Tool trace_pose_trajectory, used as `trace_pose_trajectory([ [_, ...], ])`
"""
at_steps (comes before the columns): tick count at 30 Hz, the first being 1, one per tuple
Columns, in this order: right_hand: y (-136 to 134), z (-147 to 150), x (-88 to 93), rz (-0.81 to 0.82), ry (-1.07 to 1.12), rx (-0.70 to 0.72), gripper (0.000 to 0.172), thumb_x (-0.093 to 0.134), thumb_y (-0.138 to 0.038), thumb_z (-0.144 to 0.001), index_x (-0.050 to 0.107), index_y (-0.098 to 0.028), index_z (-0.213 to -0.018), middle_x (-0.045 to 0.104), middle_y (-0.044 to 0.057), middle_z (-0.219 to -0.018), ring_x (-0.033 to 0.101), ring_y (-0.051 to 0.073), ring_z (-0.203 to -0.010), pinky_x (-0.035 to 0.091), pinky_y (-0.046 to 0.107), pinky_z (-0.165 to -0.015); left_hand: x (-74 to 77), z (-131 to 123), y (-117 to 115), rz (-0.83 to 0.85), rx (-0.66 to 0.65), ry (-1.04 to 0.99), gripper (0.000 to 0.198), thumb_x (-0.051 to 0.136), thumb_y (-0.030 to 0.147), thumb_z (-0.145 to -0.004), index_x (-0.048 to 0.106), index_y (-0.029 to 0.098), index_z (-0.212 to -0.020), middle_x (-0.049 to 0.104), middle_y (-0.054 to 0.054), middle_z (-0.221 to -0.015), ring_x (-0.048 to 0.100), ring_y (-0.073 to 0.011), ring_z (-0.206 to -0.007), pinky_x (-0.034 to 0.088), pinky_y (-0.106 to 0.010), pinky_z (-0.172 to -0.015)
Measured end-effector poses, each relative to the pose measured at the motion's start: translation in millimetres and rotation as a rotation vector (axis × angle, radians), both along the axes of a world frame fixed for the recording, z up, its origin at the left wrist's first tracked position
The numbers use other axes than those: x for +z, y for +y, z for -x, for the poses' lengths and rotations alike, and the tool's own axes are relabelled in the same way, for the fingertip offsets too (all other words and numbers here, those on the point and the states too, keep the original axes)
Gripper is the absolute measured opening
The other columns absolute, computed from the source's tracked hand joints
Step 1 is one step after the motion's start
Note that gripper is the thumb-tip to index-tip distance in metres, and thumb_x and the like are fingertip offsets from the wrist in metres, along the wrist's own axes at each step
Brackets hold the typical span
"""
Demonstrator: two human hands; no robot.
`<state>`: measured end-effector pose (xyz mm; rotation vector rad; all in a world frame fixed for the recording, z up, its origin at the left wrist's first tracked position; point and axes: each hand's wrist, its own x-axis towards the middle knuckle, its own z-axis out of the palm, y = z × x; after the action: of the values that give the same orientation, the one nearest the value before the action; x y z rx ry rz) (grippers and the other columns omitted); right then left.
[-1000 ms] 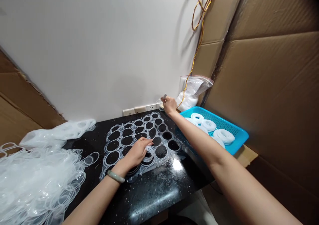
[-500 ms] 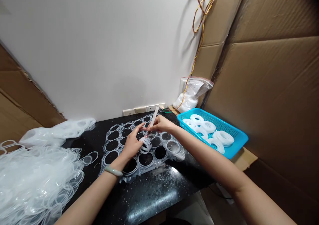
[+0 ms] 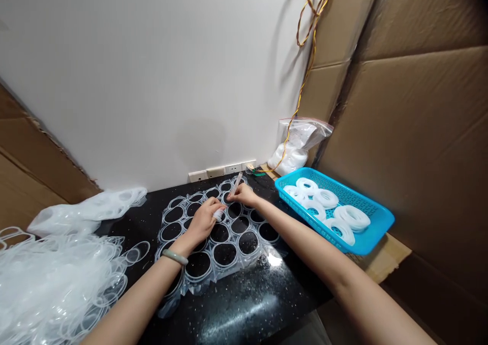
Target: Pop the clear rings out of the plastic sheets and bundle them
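A translucent sheet (image 3: 229, 271) with rows of round holes lies on the black tabletop. Over its middle, my left hand (image 3: 202, 220) is closed around a small bunch of white rings (image 3: 218, 214), partly hidden by the fingers. Just to the right, my right hand (image 3: 246, 195) pinches a thin, flat whitish strip (image 3: 237, 183) that sticks up past the fingertips; its exact kind is unclear. The fingertips of both hands are close together, low over the holes.
A blue basket (image 3: 375, 233) with several white ring bundles stands on cardboard at right. Translucent ring-edged scraps (image 3: 57, 279) are heaped at left. A plastic bag (image 3: 292, 151) of white material sits near sockets (image 3: 232, 169) and a twisted yellow wire (image 3: 301, 95). Cardboard panels flank both sides.
The left fingers have closed in over the rings, which were more exposed before. The right hand with the strip has lowered slightly. The sheet's near-left corner now reaches closer to me.
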<state>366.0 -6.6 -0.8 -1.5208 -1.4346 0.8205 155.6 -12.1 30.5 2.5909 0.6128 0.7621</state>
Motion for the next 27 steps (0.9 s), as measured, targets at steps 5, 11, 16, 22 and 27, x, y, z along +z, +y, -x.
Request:
trace_pose_trajectory([
  [5,3.0,0.5,-6.0,-0.003,0.016,0.019,0.006,0.074,-0.013,-0.067,0.073,-0.012,-0.073,0.073,0.005,-0.074,0.067,0.016,-0.072,0.050,0.023,-0.067,-12.5,-1.9,13.7,-0.059,-0.035,0.092,0.031,0.039,0.029,-0.096,0.068,0.018,-0.099,0.055,-0.007,-0.096,0.056,-0.0184,-0.086,0.046,-0.031,-0.079],
  [11,6.5,1.1,-9.1,0.010,0.040,0.033,0.004,0.073,-0.012,-0.066,0.073,-0.012,-0.070,0.073,0.005,-0.072,0.067,0.016,-0.069,0.050,0.023,-0.066,-18.9,-0.5,21.4,-0.057,-0.037,0.062,0.028,0.043,0.030,-0.096,0.069,0.019,-0.095,0.056,-0.006,-0.099,0.058,-0.0182,-0.088,0.047,-0.030,-0.080],
  [16,6.9,0.9,-10.9,0.007,0.062,0.028,0.005,0.072,-0.013,-0.067,0.073,-0.012,-0.072,0.072,0.004,-0.070,0.065,0.014,-0.064,0.049,0.022,-0.063,-22.0,0.6,22.2,-0.015,-0.093,0.106,0.027,0.044,0.030,-0.097,0.069,0.021,-0.100,0.060,-0.008,-0.123,0.059,-0.0222,-0.109,0.045,-0.035,-0.094],
  [22,5.8,2.0,-10.4,0.007,-0.005,0.020,0.005,0.073,-0.015,-0.068,0.074,-0.013,-0.072,0.069,0.002,-0.064,0.060,0.011,-0.056,0.043,0.019,-0.055,-32.0,1.5,27.2,-0.044,-0.121,0.171,0.028,0.043,0.028,-0.097,0.068,0.022,-0.107,0.065,-0.007,-0.123,0.059,-0.0232,-0.111,0.045,-0.039,-0.096],
  [27,4.8,3.8,-8.9,0.002,-0.039,0.008,0.006,0.073,-0.015,-0.069,0.075,-0.013,-0.074,0.071,0.002,-0.067,0.062,0.012,-0.058,0.044,0.019,-0.056,-30.9,0.3,23.6,-0.052,-0.100,0.176,0.029,0.042,0.023,-0.096,0.066,0.023,-0.111,0.065,-0.006,-0.122,0.060,-0.0223,-0.107,0.046,-0.037,-0.094],
])
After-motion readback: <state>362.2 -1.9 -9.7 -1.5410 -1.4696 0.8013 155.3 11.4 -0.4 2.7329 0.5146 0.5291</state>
